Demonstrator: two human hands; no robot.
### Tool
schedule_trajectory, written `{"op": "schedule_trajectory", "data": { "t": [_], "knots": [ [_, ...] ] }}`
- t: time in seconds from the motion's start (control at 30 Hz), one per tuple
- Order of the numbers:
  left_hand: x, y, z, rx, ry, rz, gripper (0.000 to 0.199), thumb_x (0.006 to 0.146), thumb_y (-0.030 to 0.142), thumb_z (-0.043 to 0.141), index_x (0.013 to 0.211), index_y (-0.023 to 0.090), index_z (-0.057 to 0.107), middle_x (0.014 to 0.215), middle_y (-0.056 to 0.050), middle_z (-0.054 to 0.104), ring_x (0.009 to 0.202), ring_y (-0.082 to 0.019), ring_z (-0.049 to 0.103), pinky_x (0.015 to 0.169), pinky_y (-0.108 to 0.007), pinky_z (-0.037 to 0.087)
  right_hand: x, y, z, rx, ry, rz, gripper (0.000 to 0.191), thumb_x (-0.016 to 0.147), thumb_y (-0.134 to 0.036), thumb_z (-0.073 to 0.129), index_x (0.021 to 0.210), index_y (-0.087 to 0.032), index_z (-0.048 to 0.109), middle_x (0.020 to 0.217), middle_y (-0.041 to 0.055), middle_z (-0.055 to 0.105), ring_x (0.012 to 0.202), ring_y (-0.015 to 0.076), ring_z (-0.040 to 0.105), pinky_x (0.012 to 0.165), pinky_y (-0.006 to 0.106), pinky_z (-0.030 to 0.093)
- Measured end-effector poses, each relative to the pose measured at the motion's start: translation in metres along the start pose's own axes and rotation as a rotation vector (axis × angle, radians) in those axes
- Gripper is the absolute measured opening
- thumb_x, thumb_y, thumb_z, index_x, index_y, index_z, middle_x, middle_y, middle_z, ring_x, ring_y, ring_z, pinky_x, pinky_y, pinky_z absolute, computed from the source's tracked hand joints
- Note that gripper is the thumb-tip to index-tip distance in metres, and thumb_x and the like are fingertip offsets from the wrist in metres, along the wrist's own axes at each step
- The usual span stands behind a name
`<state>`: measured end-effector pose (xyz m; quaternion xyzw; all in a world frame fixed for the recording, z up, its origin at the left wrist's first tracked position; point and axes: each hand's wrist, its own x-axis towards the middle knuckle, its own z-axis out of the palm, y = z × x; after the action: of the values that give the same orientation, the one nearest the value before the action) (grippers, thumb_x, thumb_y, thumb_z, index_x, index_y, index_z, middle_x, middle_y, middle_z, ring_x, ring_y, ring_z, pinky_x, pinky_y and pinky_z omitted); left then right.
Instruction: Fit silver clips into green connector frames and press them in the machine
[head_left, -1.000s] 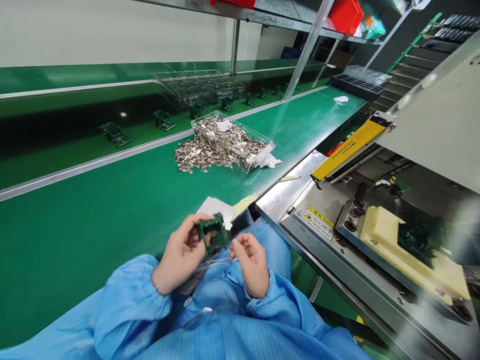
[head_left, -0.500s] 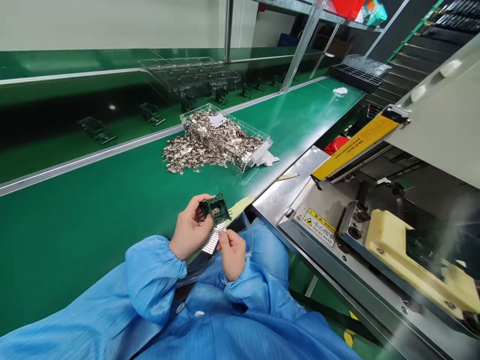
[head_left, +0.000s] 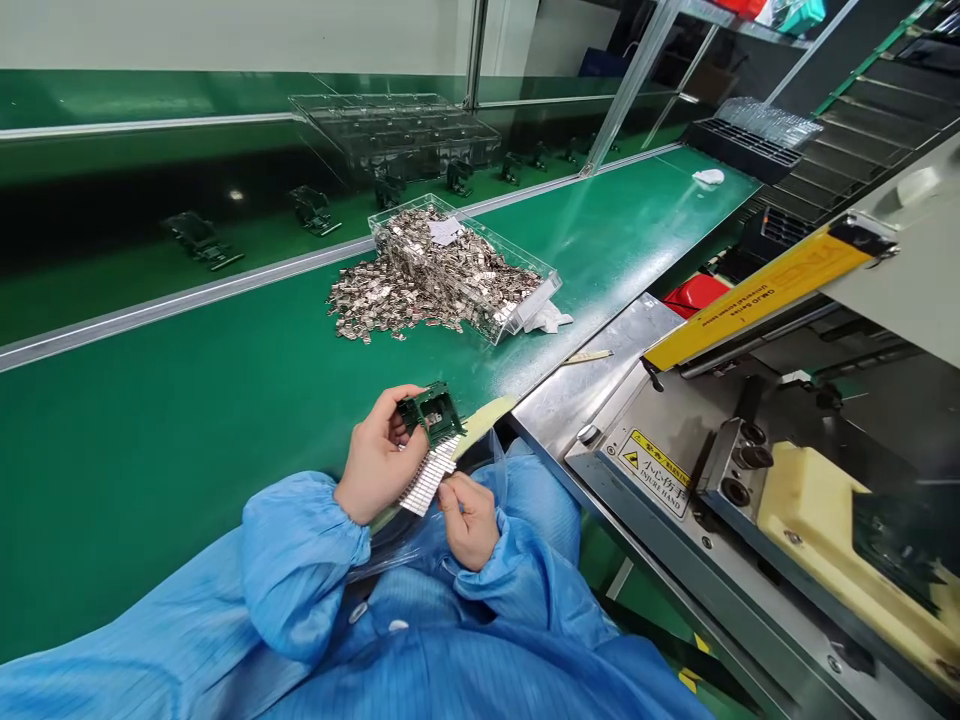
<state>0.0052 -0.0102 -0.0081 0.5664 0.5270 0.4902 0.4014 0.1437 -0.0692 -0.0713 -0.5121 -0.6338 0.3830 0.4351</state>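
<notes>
My left hand (head_left: 379, 462) is closed around a dark green plastic frame (head_left: 441, 412) with a square opening and thin prongs at its side. Below the frame, a white-and-silver ribbed strip (head_left: 429, 482) slants down between my two hands, its upper end against the frame. My right hand (head_left: 470, 522) is closed in a pinch beside the strip's right edge; what lies between its fingertips is hidden. Ahead on the green bench, a clear plastic tray (head_left: 517, 318) lies tilted, full of small silvery metal pieces (head_left: 390, 300) that spill out to its left.
A machine (head_left: 652, 470) with a hand-injury warning label stands on the right, with a yellow bar (head_left: 765, 295) above it. Several dark parts (head_left: 313, 210) sit along the back belt beyond a metal rail (head_left: 300, 262). Yellow paper (head_left: 484, 420) lies at the bench edge.
The view has turned slightly, shifting the surroundings. My right hand has moved a little down and right along the strip's edge. The left hand keeps its hold on the frame.
</notes>
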Motion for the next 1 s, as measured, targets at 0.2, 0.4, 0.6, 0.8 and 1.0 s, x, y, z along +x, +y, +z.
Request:
{"op": "schedule_trajectory", "data": {
  "t": [0.2, 0.4, 0.6, 0.8, 1.0],
  "knots": [
    [0.002, 0.000, -0.001, -0.081, 0.016, -0.008, 0.035, 0.075, 0.022, 0.064, 0.109, 0.018, 0.055, 0.080, 0.001, 0.062, 0.069, -0.010, 0.059, 0.064, -0.019, 0.049, 0.011, 0.023, -0.011, -0.148, -0.074, 0.135, 0.041, 0.080, -0.047, 0.067, 0.048, -0.024, 0.057, 0.044, -0.0006, 0.051, 0.043, 0.0145, 0.045, 0.048, 0.027, 0.032],
    [0.005, 0.005, -0.007, -0.313, 0.030, -0.048, 0.041, 0.070, 0.027, 0.072, 0.105, 0.018, 0.051, 0.086, -0.001, 0.063, 0.079, -0.013, 0.063, 0.072, -0.022, 0.053, 0.010, 0.011, -0.040, -0.202, -0.118, 0.170, 0.037, 0.086, -0.046, 0.061, 0.058, -0.023, 0.067, 0.051, 0.0020, 0.061, 0.044, 0.0166, 0.054, 0.050, 0.029, 0.039],
    [-0.007, 0.005, -0.013, -0.384, -0.079, -0.064, 0.042, 0.079, 0.033, 0.066, 0.114, 0.019, 0.046, 0.088, -0.002, 0.063, 0.077, -0.013, 0.064, 0.070, -0.024, 0.054, 0.014, -0.044, -0.074, -0.129, -0.087, 0.092, 0.028, 0.093, -0.037, 0.052, 0.100, -0.021, 0.073, 0.066, 0.0030, 0.069, 0.061, 0.0197, 0.065, 0.063, 0.033, 0.051],
    [-0.015, 0.002, -0.013, -0.373, -0.135, -0.034, 0.038, 0.086, 0.031, 0.059, 0.120, 0.020, 0.047, 0.088, -0.003, 0.063, 0.078, -0.014, 0.063, 0.067, -0.023, 0.052, 0.038, -0.072, -0.052, 0.004, 0.240, -0.092, 0.007, 0.077, -0.021, 0.072, 0.080, -0.026, 0.076, 0.073, 0.0013, 0.064, 0.066, 0.0175, 0.059, 0.061, 0.030, 0.048],
    [-0.016, 0.002, -0.014, -0.428, -0.189, 0.013, 0.035, 0.088, 0.025, 0.056, 0.122, 0.021, 0.046, 0.101, -0.006, 0.065, 0.090, -0.015, 0.065, 0.078, -0.025, 0.053, 0.054, -0.072, -0.022, -0.087, 0.253, -0.164, 0.006, 0.078, -0.018, 0.069, 0.077, -0.024, 0.071, 0.076, 0.0015, 0.057, 0.075, 0.0186, 0.053, 0.066, 0.031, 0.043]
  ]
}}
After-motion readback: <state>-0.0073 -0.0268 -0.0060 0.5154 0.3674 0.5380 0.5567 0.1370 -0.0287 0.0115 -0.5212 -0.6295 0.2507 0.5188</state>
